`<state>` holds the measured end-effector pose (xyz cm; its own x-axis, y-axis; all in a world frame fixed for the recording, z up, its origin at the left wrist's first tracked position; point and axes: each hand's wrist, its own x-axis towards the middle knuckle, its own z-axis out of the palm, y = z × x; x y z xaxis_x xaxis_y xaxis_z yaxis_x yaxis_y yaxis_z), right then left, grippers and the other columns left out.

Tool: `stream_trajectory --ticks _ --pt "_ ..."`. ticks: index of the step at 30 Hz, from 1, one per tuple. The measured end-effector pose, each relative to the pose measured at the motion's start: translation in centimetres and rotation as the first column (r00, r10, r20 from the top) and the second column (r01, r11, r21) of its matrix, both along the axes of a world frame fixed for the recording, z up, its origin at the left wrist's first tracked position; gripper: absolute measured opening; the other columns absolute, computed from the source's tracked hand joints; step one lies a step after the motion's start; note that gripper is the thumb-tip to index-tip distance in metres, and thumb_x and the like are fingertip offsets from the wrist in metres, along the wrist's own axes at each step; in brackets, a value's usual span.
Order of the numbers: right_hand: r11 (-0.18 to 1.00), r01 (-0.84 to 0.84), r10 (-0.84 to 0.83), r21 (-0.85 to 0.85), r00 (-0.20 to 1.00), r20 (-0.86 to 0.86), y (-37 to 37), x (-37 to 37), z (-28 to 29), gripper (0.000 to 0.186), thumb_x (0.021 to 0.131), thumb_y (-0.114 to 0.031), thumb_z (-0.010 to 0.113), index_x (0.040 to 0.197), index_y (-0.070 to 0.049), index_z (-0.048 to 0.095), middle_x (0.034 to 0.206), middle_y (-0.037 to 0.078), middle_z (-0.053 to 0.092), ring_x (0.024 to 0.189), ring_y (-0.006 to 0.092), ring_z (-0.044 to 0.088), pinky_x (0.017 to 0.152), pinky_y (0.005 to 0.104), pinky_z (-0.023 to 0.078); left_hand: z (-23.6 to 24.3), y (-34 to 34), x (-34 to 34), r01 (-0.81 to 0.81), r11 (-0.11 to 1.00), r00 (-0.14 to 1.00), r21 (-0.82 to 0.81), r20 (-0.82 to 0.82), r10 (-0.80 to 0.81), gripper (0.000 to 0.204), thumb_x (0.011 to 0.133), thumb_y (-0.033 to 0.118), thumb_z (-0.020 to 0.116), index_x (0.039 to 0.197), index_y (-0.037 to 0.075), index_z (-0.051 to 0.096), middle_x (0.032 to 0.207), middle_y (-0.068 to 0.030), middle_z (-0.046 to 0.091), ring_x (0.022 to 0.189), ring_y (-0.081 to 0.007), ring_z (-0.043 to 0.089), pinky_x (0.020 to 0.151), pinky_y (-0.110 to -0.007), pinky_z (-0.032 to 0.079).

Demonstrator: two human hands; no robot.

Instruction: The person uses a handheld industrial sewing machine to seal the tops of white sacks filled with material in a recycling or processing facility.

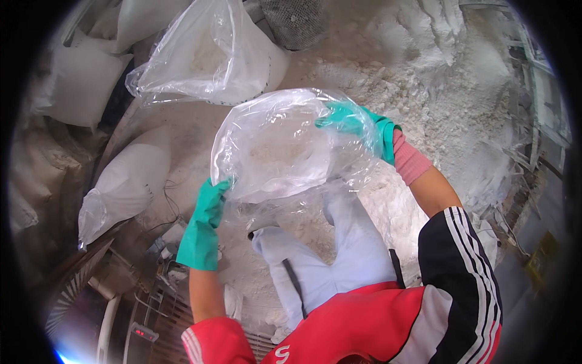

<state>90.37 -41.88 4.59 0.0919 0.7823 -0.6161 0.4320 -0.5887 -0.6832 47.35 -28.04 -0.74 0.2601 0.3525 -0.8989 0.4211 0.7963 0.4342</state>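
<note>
A clear plastic bag liner (273, 151), its rim spread in a wide ring, sits in front of me with pale material at its bottom. My left hand (207, 215), in a green rubber glove, pinches the rim at the lower left. My right hand (351, 127), gloved green with a pink cuff, touches the upper right side, its fingers stretched out and partly seen through the crinkled plastic. Beneath the bag are my legs (321, 255) in light trousers.
An open plastic-lined white sack (242, 64) stands beyond. Full sacks (79, 85) pile at the left, and a tied sack (127, 176) lies below them. A dark mesh sack (291, 18) is at the top, loose white powder (436, 73) at right, a metal grate (170, 321) at lower left.
</note>
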Motion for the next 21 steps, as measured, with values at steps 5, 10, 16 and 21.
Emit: stream_trajectory --ticks 5,10,16,21 --pt "0.962 0.181 -0.211 -0.203 0.968 -0.136 1.5 6.8 -0.5 0.029 0.091 -0.019 0.065 0.114 -0.002 0.063 0.118 0.012 0.065 0.109 0.0213 0.061 0.093 0.0357 0.047 4.1 -2.9 2.9 -0.114 0.990 0.953 0.083 -0.273 0.133 0.030 0.086 0.016 0.072 0.111 0.004 0.063 0.097 -0.0044 0.066 0.081 -0.0135 0.059 0.072 -0.028 0.046" --pt "0.961 0.237 -0.271 -0.143 0.913 -0.305 2.1 11.9 3.3 0.042 0.083 -0.026 0.073 0.117 -0.002 0.063 0.118 0.011 0.068 0.102 0.0181 0.066 0.086 0.0303 0.050 7.4 -4.6 0.0 -0.256 0.917 0.878 0.304 -0.323 0.352 0.022 0.085 0.020 0.075 0.094 0.010 0.058 0.080 0.0037 0.058 0.066 -0.0057 0.048 0.061 -0.023 0.039" --pt "0.980 0.196 -0.194 -0.015 0.946 -0.258 5.3 6.5 2.1 0.041 0.087 -0.028 0.066 0.119 -0.002 0.063 0.118 0.008 0.069 0.106 0.0239 0.065 0.091 0.0395 0.049 6.4 -3.7 1.2 -0.259 0.904 0.876 0.340 -0.311 0.368 0.021 0.085 0.017 0.074 0.094 0.009 0.057 0.076 0.0043 0.056 0.066 -0.0059 0.046 0.060 -0.023 0.037" --pt "0.756 -0.612 0.654 -0.231 0.700 0.286 8.2 1.7 -1.0 0.027 0.091 -0.027 0.060 0.109 -0.007 0.064 0.087 0.017 0.067 0.078 0.0208 0.068 0.071 0.0357 0.052 6.2 -4.9 -0.4 -0.226 0.910 0.900 0.347 -0.284 0.331 0.017 0.087 0.011 0.069 0.095 0.007 0.055 0.089 -0.0015 0.065 0.075 -0.0088 0.055 0.064 -0.023 0.042"
